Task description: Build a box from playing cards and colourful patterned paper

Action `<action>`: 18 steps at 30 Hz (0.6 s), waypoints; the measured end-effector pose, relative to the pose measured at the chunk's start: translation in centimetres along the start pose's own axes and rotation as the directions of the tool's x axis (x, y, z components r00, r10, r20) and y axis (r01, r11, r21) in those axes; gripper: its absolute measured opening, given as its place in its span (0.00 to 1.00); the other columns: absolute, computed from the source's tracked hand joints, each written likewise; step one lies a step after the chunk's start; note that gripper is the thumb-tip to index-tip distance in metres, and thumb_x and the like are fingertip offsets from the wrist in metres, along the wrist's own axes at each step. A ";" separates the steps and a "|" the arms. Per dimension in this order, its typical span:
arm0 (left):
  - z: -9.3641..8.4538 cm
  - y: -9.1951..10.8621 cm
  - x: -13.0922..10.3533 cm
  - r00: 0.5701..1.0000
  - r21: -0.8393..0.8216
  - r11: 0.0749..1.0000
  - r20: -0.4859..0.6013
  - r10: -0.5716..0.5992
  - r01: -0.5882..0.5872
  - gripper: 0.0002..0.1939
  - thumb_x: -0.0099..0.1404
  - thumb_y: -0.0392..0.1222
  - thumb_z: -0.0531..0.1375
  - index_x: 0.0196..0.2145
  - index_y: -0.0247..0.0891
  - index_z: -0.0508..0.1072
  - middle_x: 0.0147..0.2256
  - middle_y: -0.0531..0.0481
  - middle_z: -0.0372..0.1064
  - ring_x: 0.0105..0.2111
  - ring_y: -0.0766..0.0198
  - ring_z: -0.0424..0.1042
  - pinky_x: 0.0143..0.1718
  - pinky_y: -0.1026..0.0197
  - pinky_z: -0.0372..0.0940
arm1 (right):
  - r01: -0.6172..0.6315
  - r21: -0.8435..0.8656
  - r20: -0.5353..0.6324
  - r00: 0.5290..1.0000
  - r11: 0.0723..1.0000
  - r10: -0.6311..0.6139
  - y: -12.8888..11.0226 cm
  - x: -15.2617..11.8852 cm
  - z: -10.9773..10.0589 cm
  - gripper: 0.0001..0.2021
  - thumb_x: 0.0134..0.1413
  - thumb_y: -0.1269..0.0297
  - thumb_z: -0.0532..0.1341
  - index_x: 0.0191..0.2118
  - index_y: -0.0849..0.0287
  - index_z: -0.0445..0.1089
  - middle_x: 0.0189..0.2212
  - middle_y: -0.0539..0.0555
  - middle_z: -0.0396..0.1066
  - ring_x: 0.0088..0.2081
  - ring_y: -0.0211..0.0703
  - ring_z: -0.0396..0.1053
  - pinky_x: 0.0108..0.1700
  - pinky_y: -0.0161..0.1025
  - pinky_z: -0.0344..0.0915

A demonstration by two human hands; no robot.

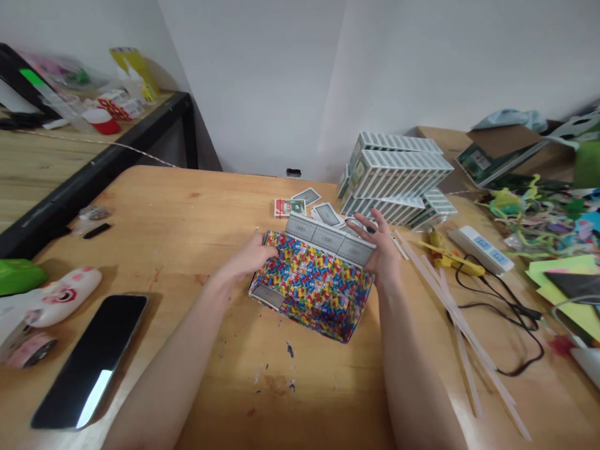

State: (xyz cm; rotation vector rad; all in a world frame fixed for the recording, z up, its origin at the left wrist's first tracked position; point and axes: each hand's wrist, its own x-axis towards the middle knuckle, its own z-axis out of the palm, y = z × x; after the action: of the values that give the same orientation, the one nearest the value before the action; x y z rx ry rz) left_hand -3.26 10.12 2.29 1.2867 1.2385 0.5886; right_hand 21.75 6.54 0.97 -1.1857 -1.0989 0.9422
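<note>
A shallow open box [314, 281] with a multicoloured brick-like pattern sits tilted in the middle of the table. A row of grey-backed playing cards [327, 239] lines its far edge, and another grey card [269, 296] shows at its near left corner. My left hand [253, 253] grips the box's left edge, thumb on the patterned side and the other fingers mostly hidden. At the far right corner, my right hand [379, 247] has its fingers stretched and spread beside the card row, its palm against the box. Loose cards [327, 214] and a card pack [289, 207] lie just behind.
Striped green-and-white boxes [398, 175] are stacked at the back right. Clear strips [462, 325], a power strip [482, 249] and a yellow glue gun [443, 253] with a black cable lie on the right. A phone [91, 359] rests at the left front.
</note>
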 end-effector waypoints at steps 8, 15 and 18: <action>-0.1 2.0 -2.1 0.968 0.681 0.697 0.077 0.237 -0.225 0.13 0.57 0.42 0.53 0.38 0.39 0.73 0.37 0.48 0.74 0.33 0.61 0.72 0.33 0.63 0.63 | -0.124 -0.527 0.308 0.894 0.841 0.326 -3.7 -0.8 -2.4 0.19 0.46 0.62 0.60 0.48 0.54 0.67 0.35 0.53 0.75 0.37 0.45 0.73 0.36 0.39 0.68; -0.3 2.0 -4.7 0.982 0.837 0.522 0.187 0.008 -0.164 0.09 0.54 0.39 0.57 0.32 0.42 0.76 0.31 0.47 0.75 0.32 0.57 0.72 0.35 0.60 0.62 | -0.005 -0.825 0.311 0.831 0.565 0.461 -3.3 -0.7 -2.0 0.12 0.43 0.66 0.60 0.38 0.56 0.72 0.25 0.49 0.73 0.26 0.39 0.71 0.26 0.32 0.64; 0.2 2.5 -3.8 0.980 0.785 0.588 0.137 0.145 -0.197 0.11 0.57 0.39 0.54 0.31 0.43 0.77 0.32 0.47 0.75 0.33 0.56 0.72 0.37 0.58 0.62 | -0.107 -0.814 0.355 0.687 0.572 0.634 -4.0 -1.3 -2.2 0.11 0.43 0.65 0.60 0.36 0.57 0.70 0.19 0.48 0.72 0.21 0.39 0.70 0.22 0.32 0.63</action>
State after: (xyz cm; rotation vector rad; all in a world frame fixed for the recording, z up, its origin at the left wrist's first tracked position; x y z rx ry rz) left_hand -3.52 7.30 5.89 2.1875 1.3890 0.0796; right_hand 23.55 4.17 4.71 -1.9477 -1.9408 1.3573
